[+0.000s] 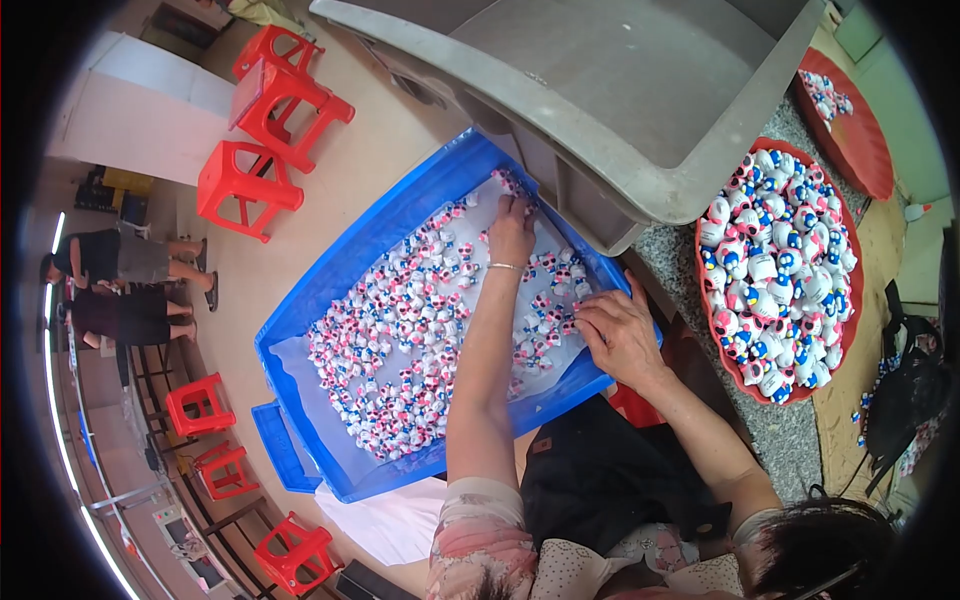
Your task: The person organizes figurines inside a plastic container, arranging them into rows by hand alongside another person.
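Many small white, pink and blue figures (400, 335) lie on a white liner inside a blue tray (300, 465). My left hand (512, 232) reaches to the tray's far end, its fingers bent down over a few figures; what they hold, if anything, is hidden. At the tray's right side, my right hand (618, 328) hovers over the figures near the rim, with its fingers partly bent and apart and the thumb raised. A figure lies close to its fingertips, and I see nothing held in it.
A large grey bin (600, 70) stands beyond the tray. To the right, a red basin (708, 300) is heaped with larger figures, and another red basin (860, 150) holds a few. Red stools (250, 185) and two people stand at the left.
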{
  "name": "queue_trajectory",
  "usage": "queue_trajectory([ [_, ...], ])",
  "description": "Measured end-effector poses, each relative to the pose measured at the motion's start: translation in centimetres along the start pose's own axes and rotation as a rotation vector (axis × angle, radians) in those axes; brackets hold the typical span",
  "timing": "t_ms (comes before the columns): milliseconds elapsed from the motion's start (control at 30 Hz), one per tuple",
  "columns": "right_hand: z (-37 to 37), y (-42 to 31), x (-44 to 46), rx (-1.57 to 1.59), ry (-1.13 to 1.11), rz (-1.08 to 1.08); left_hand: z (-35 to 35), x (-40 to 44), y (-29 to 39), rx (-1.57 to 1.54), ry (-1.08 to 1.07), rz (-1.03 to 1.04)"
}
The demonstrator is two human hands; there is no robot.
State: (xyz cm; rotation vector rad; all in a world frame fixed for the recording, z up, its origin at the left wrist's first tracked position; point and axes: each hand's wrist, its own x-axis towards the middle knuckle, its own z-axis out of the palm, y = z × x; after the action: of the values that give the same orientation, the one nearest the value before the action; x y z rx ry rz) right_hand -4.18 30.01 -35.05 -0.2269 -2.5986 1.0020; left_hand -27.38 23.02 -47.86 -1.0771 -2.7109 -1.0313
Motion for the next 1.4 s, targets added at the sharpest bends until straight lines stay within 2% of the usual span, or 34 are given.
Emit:
queue_trajectory([
  [133,0.1,0.2,0.0,-0.002,0.005,0.001,-2.0,0.1,-0.3,-0.075,0.124,0.006],
  [200,0.2,0.3,0.0,0.014,0.005,0.003,-4.3,-1.3,-0.3,-0.01,-0.041,0.138],
  [267,0.2,0.3,0.0,0.029,0.009,0.002,-6.0,-3.6,0.8,-0.014,-0.067,0.182],
  [333,0.3,0.2,-0.1,0.031,0.023,0.019,-8.2,-5.8,2.2,0.152,-0.068,0.287],
  [467,0.2,0.2,-0.1,0.018,0.025,0.005,-9.5,-8.4,-0.6,0.175,-0.184,0.228],
  [567,0.2,0.2,0.0,0.009,0.019,0.001,-8.4,-6.4,-1.1,0.017,-0.016,0.179],
  [633,0.2,0.1,0.0,-0.003,0.01,0.005,-7.2,-4.5,-0.1,0.029,0.04,0.181],
  [700,0.3,0.0,0.0,-0.004,0.01,0.007,-6.4,-2.9,1.1,0.159,-0.056,-0.012],
  [733,0.3,0.1,0.0,-0.003,0.009,0.011,-5.9,-2.4,1.3,0.239,-0.17,-0.055],
  [900,0.2,0.1,-0.1,-0.007,0.007,0.022,-4.3,-0.9,1.3,0.371,-0.287,-0.131],
  [1000,0.1,0.2,0.0,-0.005,0.008,0.009,-4.1,-0.8,1.5,0.248,-0.177,-0.088],
  [1067,0.1,0.2,-0.1,0.011,0.0,0.008,-3.0,-1.1,1.7,0.119,-0.142,0.076],
  [1233,0.0,0.2,0.1,-0.009,0.011,-0.017,-0.1,-0.2,1.5,0.176,-0.174,0.078],
  [1333,0.2,0.3,-0.1,0.003,0.027,-0.021,-0.3,-0.8,0.2,0.129,-0.052,0.112],
  [1400,0.2,0.4,-0.2,0.014,0.013,0.001,-3.9,-1.4,2.5,-0.091,-0.048,-0.139],
])
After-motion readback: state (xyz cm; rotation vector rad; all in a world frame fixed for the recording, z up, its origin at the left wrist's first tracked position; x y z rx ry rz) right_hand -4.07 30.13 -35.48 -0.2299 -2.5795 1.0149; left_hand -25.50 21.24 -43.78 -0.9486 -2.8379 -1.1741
